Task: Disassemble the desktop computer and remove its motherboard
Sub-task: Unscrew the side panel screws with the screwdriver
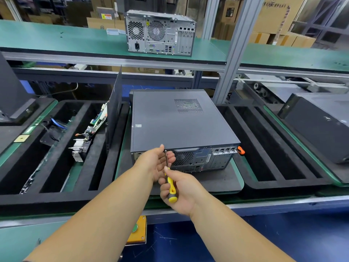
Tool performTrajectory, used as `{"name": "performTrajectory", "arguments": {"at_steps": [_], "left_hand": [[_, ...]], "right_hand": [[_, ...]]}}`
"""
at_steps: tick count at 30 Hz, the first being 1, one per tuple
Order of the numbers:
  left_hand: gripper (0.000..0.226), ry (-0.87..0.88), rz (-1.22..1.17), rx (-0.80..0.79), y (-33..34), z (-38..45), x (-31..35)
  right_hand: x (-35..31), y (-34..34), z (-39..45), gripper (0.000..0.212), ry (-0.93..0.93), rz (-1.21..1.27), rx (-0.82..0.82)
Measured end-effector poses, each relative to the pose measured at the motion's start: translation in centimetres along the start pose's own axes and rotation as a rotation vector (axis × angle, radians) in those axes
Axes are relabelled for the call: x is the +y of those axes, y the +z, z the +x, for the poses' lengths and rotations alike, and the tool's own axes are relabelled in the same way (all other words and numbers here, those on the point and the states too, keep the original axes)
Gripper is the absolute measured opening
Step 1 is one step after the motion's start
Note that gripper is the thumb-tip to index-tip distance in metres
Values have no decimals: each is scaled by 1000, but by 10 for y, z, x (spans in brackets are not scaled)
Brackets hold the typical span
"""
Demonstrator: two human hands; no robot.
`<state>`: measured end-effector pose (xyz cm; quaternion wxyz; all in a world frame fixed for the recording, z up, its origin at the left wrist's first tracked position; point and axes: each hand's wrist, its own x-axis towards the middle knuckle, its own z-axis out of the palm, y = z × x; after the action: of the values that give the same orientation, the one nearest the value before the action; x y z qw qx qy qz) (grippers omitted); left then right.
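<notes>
A dark grey desktop computer (175, 120) lies flat on a black pad, its side panel closed on top and its rear ports facing me. My right hand (181, 191) grips a yellow-and-black screwdriver (171, 188) by the handle. The shaft points up to the top left edge of the rear panel. My left hand (156, 163) is cupped palm-up beside and under the shaft, with its thumb against the case edge.
To the left, a black foam tray (62, 161) holds a circuit board (97, 120), a heatsink (79, 150) and an upright case panel (115, 103). An empty slotted foam tray (273, 148) lies to the right, another dark case (321, 125) beyond it. A second computer (160, 33) stands on the green shelf.
</notes>
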<state>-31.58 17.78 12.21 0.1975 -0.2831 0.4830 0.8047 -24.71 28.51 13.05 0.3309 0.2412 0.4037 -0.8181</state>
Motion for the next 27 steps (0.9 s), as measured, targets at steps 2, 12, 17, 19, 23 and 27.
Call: {"name": "performTrajectory", "arguments": {"at_steps": [2,12,17,19,23,27], "left_hand": [[36,5,13,2,1,0,1],[35,27,53,-4,-3,0,-1],[33,31,32,-14,-3,0,-1],[33,25,31,-12,-3,-1,-1],[34,-3,33,-1,-3,-3,0],[33,-21,24,3,-2,-1,2]], "right_hand": [[2,2,3,15,-14,-28,25],[0,-6,-1,26,-51,-137,94],[-1,-6,0,17,-32,-138,111],[0,-4,1,24,-16,-108,87],[2,-5,2,36,-10,-107,54],[2,-9,0,25,-67,-206,105]]}}
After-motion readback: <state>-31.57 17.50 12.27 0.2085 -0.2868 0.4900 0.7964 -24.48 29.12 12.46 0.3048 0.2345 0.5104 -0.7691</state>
